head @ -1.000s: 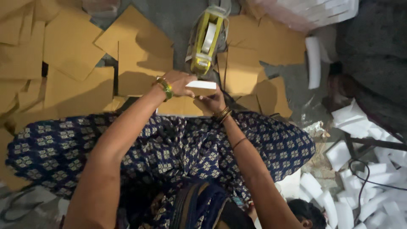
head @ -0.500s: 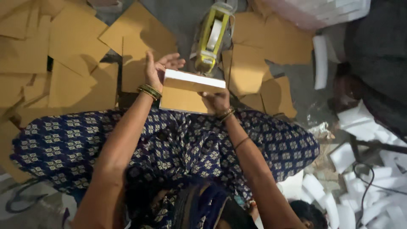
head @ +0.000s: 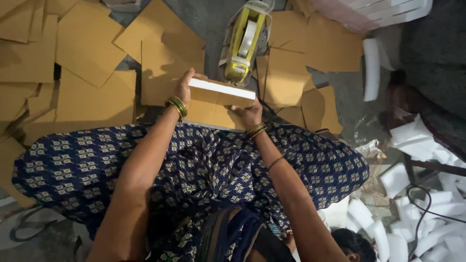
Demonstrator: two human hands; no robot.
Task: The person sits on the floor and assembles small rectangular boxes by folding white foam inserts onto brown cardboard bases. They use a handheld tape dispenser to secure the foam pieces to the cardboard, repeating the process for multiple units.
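Both hands closed, gripping cardboard box.

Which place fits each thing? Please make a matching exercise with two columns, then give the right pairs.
Things:
1. box
2. tape dispenser
3. foam pieces
4. cardboard sheets

Places:
A. scattered on the floor at the right
B. held between the left hand and right hand
C. spread flat on the floor at the left
D. on the floor just beyond the box

Pairs: 1-B, 2-D, 3-A, 4-C
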